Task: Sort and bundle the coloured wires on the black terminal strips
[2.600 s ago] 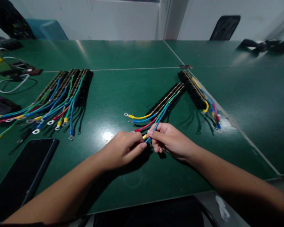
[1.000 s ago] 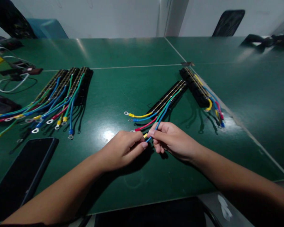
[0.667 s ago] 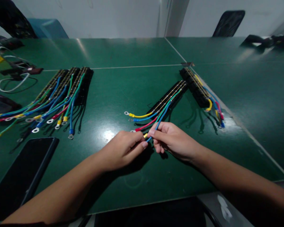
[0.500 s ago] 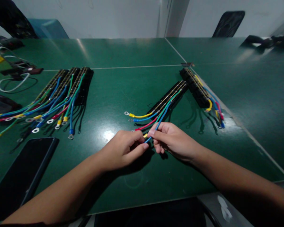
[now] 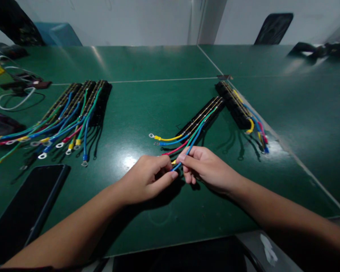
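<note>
In front of me lies a black terminal block (image 5: 200, 115) with brass strips and several coloured wires leading toward me. My right hand (image 5: 202, 164) pinches its long blue wire (image 5: 197, 135) between thumb and forefinger. Closed on the same wire nearer its end is my left hand (image 5: 151, 175), which hides the tip. A green wire (image 5: 206, 118) runs close beside the blue one. To the left, a yellow wire (image 5: 170, 139), a shorter blue wire (image 5: 172, 143) and a red wire (image 5: 175, 150) fan out; ring lugs show on the yellow and shorter blue ones.
Another wired terminal block (image 5: 234, 105) touches the far end of this one. Several more blocks (image 5: 86, 102) with lugged wires lie at the left. A phone (image 5: 28, 211) rests near the left edge of the green table (image 5: 147, 105), with a white cable (image 5: 15, 107) behind.
Almost nothing differs. Both hands keep their hold on the blue wire, with only a very slight shift of the fingers.
</note>
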### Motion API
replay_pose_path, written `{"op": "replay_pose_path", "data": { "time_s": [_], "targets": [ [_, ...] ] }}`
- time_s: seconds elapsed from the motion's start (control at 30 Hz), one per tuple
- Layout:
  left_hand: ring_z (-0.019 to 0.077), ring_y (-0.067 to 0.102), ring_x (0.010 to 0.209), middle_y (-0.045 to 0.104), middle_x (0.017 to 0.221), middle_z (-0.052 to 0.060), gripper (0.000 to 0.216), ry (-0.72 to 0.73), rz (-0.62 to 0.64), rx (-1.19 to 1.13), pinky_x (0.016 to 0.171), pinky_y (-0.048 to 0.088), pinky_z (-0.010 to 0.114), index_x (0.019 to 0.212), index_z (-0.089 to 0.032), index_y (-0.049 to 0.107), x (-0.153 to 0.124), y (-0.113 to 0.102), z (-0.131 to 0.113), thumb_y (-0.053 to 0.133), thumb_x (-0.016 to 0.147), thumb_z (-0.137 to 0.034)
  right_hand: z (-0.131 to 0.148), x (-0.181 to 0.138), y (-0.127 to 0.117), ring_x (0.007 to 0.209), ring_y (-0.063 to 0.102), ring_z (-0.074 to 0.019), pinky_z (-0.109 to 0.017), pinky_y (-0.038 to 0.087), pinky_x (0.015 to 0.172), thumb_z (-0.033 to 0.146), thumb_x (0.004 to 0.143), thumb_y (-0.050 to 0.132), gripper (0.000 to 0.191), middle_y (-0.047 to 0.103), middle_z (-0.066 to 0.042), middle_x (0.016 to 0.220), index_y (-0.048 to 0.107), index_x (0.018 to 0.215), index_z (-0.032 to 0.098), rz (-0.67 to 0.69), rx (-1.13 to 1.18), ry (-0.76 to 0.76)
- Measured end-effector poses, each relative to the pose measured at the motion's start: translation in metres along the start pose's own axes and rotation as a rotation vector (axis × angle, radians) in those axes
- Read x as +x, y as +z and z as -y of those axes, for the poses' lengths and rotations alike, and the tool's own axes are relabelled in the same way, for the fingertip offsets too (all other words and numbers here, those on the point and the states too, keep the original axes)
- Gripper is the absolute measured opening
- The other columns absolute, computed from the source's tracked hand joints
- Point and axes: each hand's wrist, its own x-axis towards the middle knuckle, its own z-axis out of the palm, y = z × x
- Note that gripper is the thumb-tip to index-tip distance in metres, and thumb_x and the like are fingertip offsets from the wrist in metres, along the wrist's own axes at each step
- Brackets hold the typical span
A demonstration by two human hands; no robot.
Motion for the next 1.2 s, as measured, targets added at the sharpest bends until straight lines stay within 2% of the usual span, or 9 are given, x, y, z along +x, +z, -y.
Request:
{"op": "replay_pose_path", "data": {
  "time_s": [0.17,0.33,0.77,0.97,1.2],
  "targets": [
    [0.0071,0.044,0.053,0.051,0.06,-0.004,0.024,-0.043,0.022,-0.125,0.052,0.031,0.019,0.077,-0.014,0.053,-0.0009,-0.0013,-0.0019,0.054,0.088,-0.035,0.0,-0.0002,0.0002,0.041,0.053,-0.0056,-0.016,0.04,0.039,0.035,0.086,0.06,0.025,0.053,0.006,0.052,0.049,0.075,0.015,-0.015,-0.03,-0.005],
    [0.0076,0.044,0.054,0.052,0.06,-0.004,0.026,-0.079,0.05,-0.196,0.053,0.033,0.02,0.076,-0.014,0.054,0.0003,-0.0038,-0.0047,0.048,0.091,-0.035,0.0,-0.0007,-0.0007,0.04,0.051,-0.0051,-0.015,0.039,0.038,0.034,0.087,0.059,0.024,0.054,0.005,0.051,0.05,0.076,0.016,-0.006,-0.027,-0.005],
    [0.0062,0.041,0.049,0.049,0.055,-0.005,0.024,-0.169,-0.003,-0.159,0.047,0.029,0.018,0.07,-0.014,0.053,0.0015,-0.0009,-0.0039,0.056,0.084,-0.033,0.0004,-0.0005,0.004,0.037,0.05,-0.0057,-0.014,0.036,0.035,0.032,0.09,0.054,0.022,0.054,0.005,0.048,0.05,0.076,0.016,-0.083,-0.13,-0.002],
    [0.0067,0.041,0.049,0.049,0.053,-0.004,0.033,-0.138,0.052,-0.093,0.049,0.028,0.02,0.065,-0.014,0.056,0.0016,-0.0038,-0.0067,0.049,0.089,-0.036,-0.0016,-0.0006,0.0015,0.038,0.05,-0.0053,-0.014,0.035,0.035,0.033,0.09,0.055,0.023,0.054,0.005,0.05,0.05,0.076,0.016,-0.07,-0.117,-0.025],
    [0.006,0.041,0.05,0.049,0.055,-0.005,0.028,-0.116,0.019,-0.028,0.05,0.027,0.019,0.065,-0.014,0.052,0.0013,-0.0025,-0.003,0.053,0.086,-0.032,-0.0013,-0.0004,0.0022,0.038,0.049,-0.005,-0.013,0.035,0.035,0.033,0.089,0.056,0.023,0.053,0.005,0.048,0.05,0.075,0.015,-0.064,-0.102,-0.024]
  ]
}}
